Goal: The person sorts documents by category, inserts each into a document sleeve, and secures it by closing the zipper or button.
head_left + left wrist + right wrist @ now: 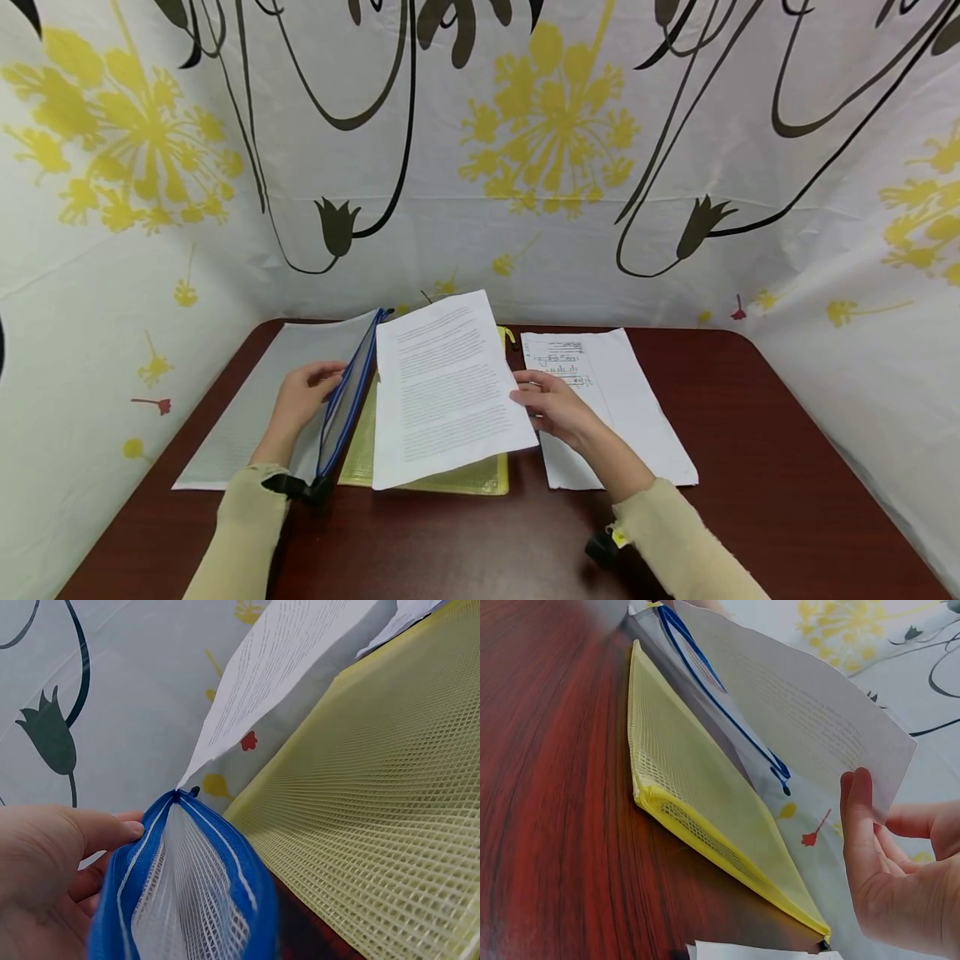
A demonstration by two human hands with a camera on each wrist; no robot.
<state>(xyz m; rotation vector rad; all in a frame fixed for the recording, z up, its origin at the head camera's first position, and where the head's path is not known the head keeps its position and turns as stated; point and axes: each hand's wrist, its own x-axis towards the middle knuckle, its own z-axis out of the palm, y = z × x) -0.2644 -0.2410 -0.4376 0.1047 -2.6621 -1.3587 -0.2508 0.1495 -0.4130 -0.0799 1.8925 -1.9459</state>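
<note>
My left hand (pixel 300 404) pinches the blue zip edge of a whitish mesh zip pouch (pixel 240 417) on the left of the table. Its mouth gapes open in the left wrist view. Between fingers and thumb my right hand (pixel 558 408) grips the right edge of a printed sheet (pixel 450 392). The sheet is raised and tilted, its far side overlapping the blue zip (pixel 247 877) in the left wrist view. Under the sheet lies a yellow mesh zip pouch (pixel 697 757), partly hidden in the head view.
To the right, white papers (pixel 630 417) with print and drawings lie on the dark red wooden table (pixel 742 450). Behind the table hangs a white cloth (pixel 420 167) with yellow and dark flower patterns. Each wrist carries a black camera.
</note>
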